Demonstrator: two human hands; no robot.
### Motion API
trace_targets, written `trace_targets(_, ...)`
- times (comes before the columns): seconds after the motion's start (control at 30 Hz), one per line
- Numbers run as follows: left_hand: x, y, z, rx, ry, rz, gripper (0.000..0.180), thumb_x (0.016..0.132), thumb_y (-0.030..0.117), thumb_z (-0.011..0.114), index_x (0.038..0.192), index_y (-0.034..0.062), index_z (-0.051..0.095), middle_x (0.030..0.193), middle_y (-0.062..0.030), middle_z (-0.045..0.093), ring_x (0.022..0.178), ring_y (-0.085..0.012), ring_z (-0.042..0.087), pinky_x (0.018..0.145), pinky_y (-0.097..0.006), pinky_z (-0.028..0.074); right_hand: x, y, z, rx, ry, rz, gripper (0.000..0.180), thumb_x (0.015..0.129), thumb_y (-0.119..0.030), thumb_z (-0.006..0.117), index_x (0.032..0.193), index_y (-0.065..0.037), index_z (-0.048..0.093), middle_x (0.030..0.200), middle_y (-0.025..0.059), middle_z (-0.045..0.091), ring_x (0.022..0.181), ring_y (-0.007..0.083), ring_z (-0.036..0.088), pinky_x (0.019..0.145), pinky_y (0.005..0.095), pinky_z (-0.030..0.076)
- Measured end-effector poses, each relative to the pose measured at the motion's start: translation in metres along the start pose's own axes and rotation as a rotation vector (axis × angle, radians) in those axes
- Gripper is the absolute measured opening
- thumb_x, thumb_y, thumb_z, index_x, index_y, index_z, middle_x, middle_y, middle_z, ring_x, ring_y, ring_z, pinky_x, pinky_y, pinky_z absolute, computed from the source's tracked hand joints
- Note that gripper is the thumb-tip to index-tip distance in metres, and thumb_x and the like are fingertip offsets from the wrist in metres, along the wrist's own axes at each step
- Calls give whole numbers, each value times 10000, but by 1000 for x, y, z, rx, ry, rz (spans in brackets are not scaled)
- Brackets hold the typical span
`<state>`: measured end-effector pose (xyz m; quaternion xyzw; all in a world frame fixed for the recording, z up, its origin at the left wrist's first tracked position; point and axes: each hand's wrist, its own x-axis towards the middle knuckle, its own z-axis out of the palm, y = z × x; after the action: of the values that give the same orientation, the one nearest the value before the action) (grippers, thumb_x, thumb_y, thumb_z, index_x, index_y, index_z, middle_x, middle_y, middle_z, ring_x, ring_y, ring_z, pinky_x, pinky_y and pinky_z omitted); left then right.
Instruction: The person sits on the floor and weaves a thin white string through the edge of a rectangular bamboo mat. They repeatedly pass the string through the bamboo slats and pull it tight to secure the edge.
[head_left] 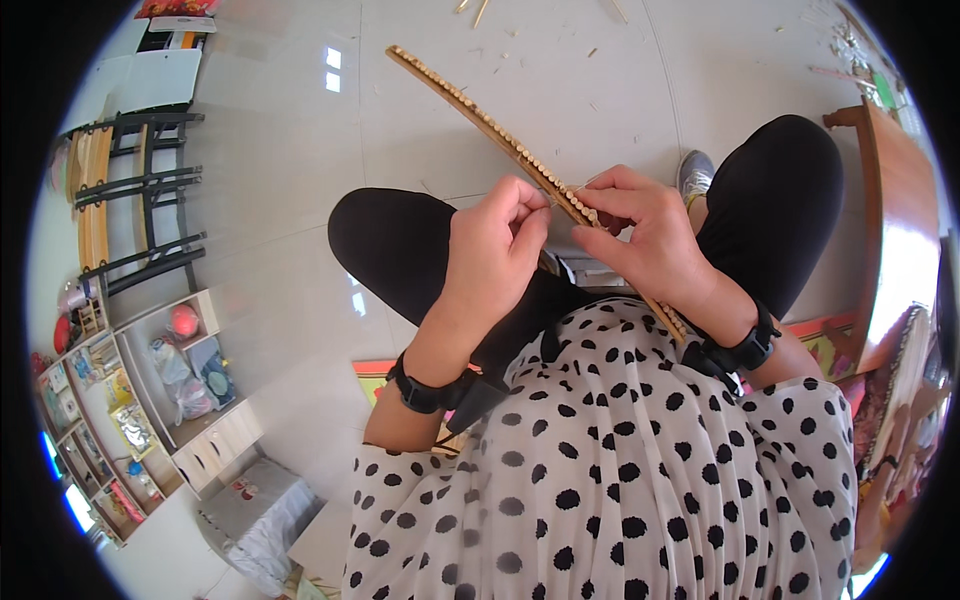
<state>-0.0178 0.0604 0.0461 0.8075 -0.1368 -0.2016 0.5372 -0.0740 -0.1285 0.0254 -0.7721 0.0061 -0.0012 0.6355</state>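
Above the lap, right hand holds narrow strip, left hand perhaps touching.

Mounted on the person's head, left of a paired fisheye set. Facing steeply down, close above white pleated top with black dots. Trained nearby on long thin brown strip edged with small round pale ends. Reaching outward to pale tiled floor.

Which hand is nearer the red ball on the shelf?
Left. The left hand is well right of the red ball; the right hand is farther right, holding the wooden strip.
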Motion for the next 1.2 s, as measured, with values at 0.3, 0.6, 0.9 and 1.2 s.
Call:
trace_targets(0.3, 3, 4, 19, -102, 53, -55, 91, 968, 23, 616, 928, 9, 536, 674, -63, 646, 524, -125, 605, 489, -266, 452, -5, -1, 2, -106, 27, 13, 331, 833, -63, 753, 1149, 31, 730, 1017, 97, 686, 727, 123, 630, 651, 261, 530)
trace_targets(0.6, 31, -2, -27, 735, 394, 614, 273, 811, 78, 741, 1030, 100, 580, 1069, -91, 683, 1057, -318, 639, 833, -467, 477, 4, 9, -3, -97, 38, 41, 316, 850, -120, 766, 1135, 14, 740, 1013, 87, 686, 755, 121, 610, 694, 272, 522)
trace_targets(0.9, 62, 10, -46, 753, -202, 831, 362, 796, 144, 792, 1123, 58, 661, 1137, -83, 660, 1197, -295, 564, 1019, -420, 413, 5, 12, -7, -148, 11, 21, 315, 838, -122, 770, 1124, 8, 741, 1001, 86, 684, 766, 120, 609, 714, 274, 520)
trace_targets(1.2, 75, 9, -36, 514, -238, 734, 206, 823, 152, 748, 956, 29, 651, 935, -92, 649, 973, -305, 568, 860, -408, 482, 3, 7, -7, -170, 14, 40, 323, 845, -126, 769, 1140, 4, 738, 983, 80, 684, 776, 120, 613, 731, 276, 527)
